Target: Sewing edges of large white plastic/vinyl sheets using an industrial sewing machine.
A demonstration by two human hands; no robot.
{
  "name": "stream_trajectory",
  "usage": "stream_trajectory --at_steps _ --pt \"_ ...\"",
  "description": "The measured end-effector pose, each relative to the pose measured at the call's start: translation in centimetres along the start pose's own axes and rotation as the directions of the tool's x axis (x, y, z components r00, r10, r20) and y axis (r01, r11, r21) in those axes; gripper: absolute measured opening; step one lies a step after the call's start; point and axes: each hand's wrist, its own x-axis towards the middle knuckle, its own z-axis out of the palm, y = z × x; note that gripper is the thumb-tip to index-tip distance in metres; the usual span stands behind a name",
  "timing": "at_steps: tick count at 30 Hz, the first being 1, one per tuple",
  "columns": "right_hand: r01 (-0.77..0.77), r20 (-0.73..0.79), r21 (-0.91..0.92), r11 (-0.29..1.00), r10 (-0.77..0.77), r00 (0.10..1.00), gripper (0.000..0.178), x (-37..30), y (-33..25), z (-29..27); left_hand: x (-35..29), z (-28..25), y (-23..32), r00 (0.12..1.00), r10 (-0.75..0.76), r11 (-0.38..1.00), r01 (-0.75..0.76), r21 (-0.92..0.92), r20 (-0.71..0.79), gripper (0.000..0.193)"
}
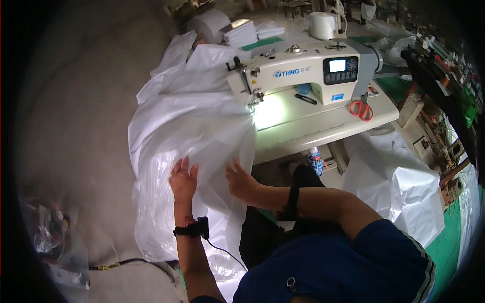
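A large, glossy white plastic sheet (202, 134) drapes in folds over the left end of the sewing machine table. Its upper right part runs under the needle area of a white sewing machine (298, 70), beside a bright work light. My left hand (183, 183) lies on the sheet with its fingers spread. To the right, my right hand (239, 180) rests on the sheet near its edge, fingers bent a little and apart; its thumb is hidden. Both hands are on the near side of the needle.
Red-handled scissors (361, 110) and a black cutter (305, 99) lie on the machine table (328, 121). More white sheeting (399, 177) is heaped at right. Behind stand a thread cone (323, 25), a white roll (208, 25) and a folded stack (240, 34). A black cable (136, 260) crosses the floor.
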Motion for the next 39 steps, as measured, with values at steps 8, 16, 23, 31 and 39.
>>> stream_trajectory --at_steps 8,16,23,31,39 --pt "0.020 -0.235 0.293 0.956 0.051 0.971 0.014 -12.9 -0.4 5.5 1.7 2.5 -1.0 0.943 -0.097 0.987 0.050 0.152 0.319 0.040" --pt "-0.581 0.430 0.813 -0.025 0.699 0.571 0.043 -11.9 -0.7 7.7 -2.4 2.8 9.4 0.919 0.384 0.920 -0.389 0.046 0.090 0.018" --pt "-0.103 0.582 0.729 -0.677 0.533 0.614 0.025 -8.1 -0.4 9.9 -4.3 3.1 12.8 0.850 0.397 0.888 -0.260 -0.379 0.347 0.012" --pt "-0.008 0.576 0.690 -0.724 0.542 0.612 0.024 -8.7 0.4 8.5 -6.0 2.4 18.0 0.864 0.369 0.792 -0.100 -0.602 0.342 0.016" --pt "-0.437 0.370 0.893 -0.105 0.722 0.584 0.044 -9.3 1.3 6.2 -0.5 2.5 16.1 0.899 0.186 0.699 0.163 -0.697 0.396 0.021"
